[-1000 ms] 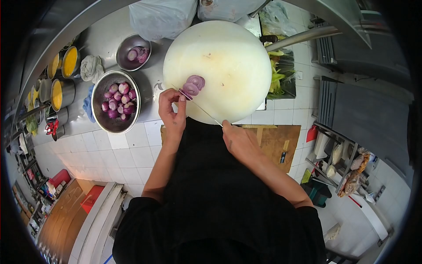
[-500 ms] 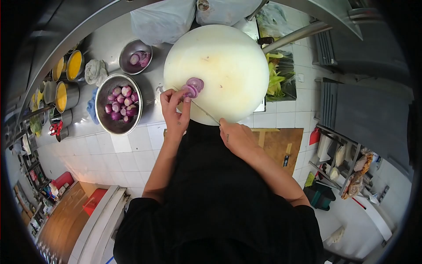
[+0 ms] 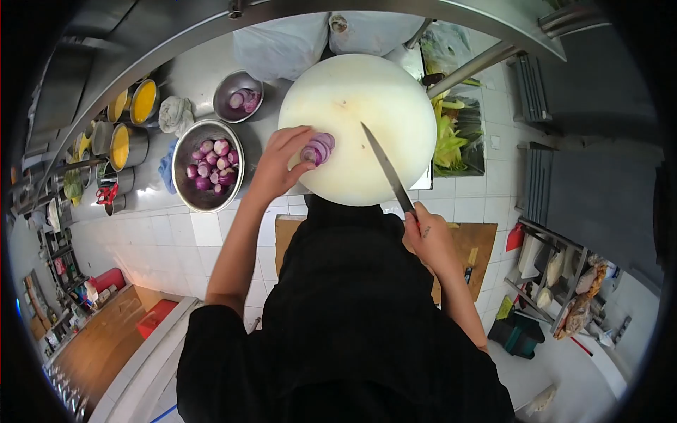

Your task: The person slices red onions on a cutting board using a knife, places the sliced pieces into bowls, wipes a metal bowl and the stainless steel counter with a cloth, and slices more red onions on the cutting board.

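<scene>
Purple onion slices (image 3: 321, 146) lie in a fanned row on the round white cutting board (image 3: 360, 92), near its left side. My left hand (image 3: 278, 166) holds them from the left, fingers on the far side and thumb on the near side. In my right hand (image 3: 430, 233), at the board's lower right edge, is a knife (image 3: 384, 163). Its blade reaches over the board, tip pointing away from me, well apart from the slices. The handle is mostly hidden in the fist.
Left of the board, a large steel bowl (image 3: 238, 185) holds several peeled onions, and a smaller bowl (image 3: 220, 107) has onion pieces. Metal pots (image 3: 137, 151) with yellow contents stand farther left. White plastic bags (image 3: 278, 46) sit behind the board. Leafy greens (image 3: 451, 141) are on the right.
My right hand has drawn the knife away from the onion to the right, and its blade now points forward. My left hand has shifted to grip the slices from the side.
</scene>
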Demonstrator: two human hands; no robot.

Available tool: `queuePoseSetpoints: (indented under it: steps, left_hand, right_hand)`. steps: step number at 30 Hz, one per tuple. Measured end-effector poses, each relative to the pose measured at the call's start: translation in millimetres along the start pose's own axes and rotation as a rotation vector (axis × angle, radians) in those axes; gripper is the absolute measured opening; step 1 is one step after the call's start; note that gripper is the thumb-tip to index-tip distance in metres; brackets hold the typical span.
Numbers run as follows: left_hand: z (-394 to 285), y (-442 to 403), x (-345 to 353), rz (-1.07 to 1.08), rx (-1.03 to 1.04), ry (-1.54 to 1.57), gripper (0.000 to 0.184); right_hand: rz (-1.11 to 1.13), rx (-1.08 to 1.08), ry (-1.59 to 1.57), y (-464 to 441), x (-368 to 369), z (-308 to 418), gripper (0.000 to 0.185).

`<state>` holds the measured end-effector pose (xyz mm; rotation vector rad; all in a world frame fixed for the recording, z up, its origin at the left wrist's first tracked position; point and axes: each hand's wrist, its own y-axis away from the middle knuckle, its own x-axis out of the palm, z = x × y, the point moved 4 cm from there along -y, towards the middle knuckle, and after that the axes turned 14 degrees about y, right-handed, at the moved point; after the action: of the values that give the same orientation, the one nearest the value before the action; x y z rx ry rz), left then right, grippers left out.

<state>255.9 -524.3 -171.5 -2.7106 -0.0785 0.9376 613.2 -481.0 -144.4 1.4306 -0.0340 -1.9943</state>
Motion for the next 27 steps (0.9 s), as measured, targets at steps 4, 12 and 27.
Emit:
queuePoseSetpoints:
  steps: [4,12,27]
  left_hand:
    - [7.3,-40.5,6.1,0.417,-0.079,0.111,0.086]
    - [23.4,-44.3,19.6,0.529,-0.224,0.331,0.059]
    - [256.5,-43.2,-102.9,-0.556,-0.893,-0.066,0.079]
  right_hand:
    - [-0.034,0.025,-0.058,-10.4,11.6,-13.3,0.019]
    - [-0.049,0.015,-0.14,-21.8,18.8,-14.2,0.022]
    - [0.044,0.101,-0.087,-34.3,23.6,-16.2,0.022]
